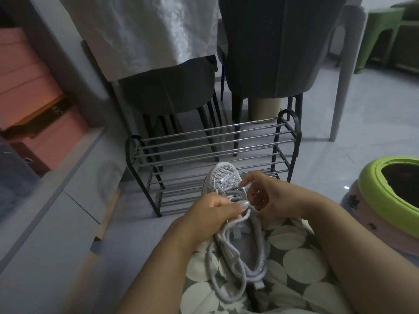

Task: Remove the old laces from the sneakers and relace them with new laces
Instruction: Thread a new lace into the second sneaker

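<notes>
- I am seeing a grey sneaker [229, 189] lying on the person's lap, toe pointing away toward a black metal shoe rack [213, 155], heel end toward the body.
- The lap is covered by a grey fabric with large pale dots [294, 257], and the sneaker is resting on it.
- The left hand [213, 214] is sitting at the left side of the sneaker's throat, its fingers [240, 206] curling in and pinching a grey lace [229, 268] near the upper eyelets.
- The right hand [260, 196] is hovering just over the lacing on the right side; its fingers are bent and pinched together near the top rows, but I cannot tell whether they are actually gripping a strand.
- The lace is threading across the front eyelets, and its loose length is trailing down over the shoe's opening in long loops onto the lap.
- Beyond the rack, two dark chairs [272, 53] are standing under a desk draped in a white cloth [145, 35].
- A green-rimmed round container [371, 186] is sitting on the floor at the right, and pink boxes [29, 98] are stacked at the left.
</notes>
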